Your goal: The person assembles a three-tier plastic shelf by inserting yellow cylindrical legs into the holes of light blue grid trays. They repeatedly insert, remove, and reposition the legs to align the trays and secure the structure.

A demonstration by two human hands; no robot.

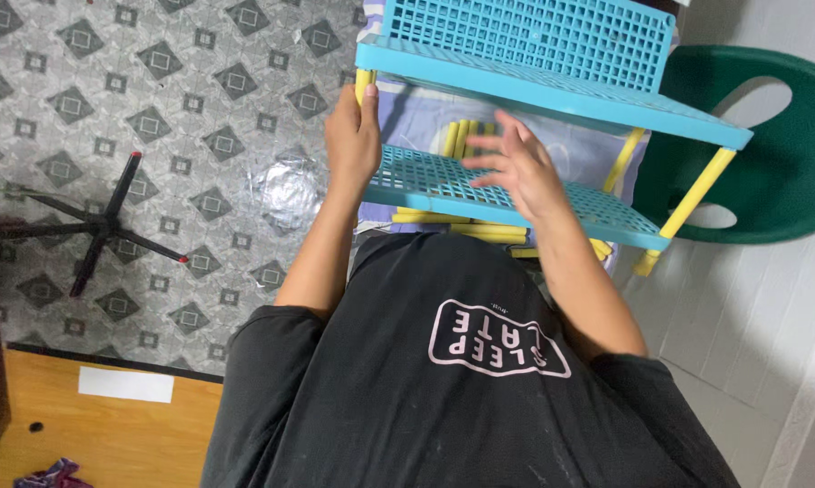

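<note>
Blue plastic rack [552, 86] with perforated shelves and yellow tube legs, standing in the upper middle of the view, just ahead of the torso in a dark printed shirt [461, 380]. Lower shelf [425, 176] and upper shelf [561, 95] joined by a yellow corner post [363, 88] at the left and by a slanted yellow leg [692, 203] at the right. Left hand [351, 136] wrapped around the left corner post between the two shelves, fingers closed on it. Right hand [516, 167] over the lower shelf, fingers spread and blurred, holding nothing; touching the mesh or just above it, impossible to tell. Loose yellow tubes [466, 230] lying under and behind the lower shelf on a pale purple cloth [425, 117]. Green plastic chair [769, 145] just beside the rack on the right. Patterned grey floor [154, 117] to the left, with a black star-shaped stand base [100, 226] and a crumpled clear plastic bag [285, 190]. Wooden board [100, 434] at the lower left, a white paper strip [125, 384] on it.
</note>
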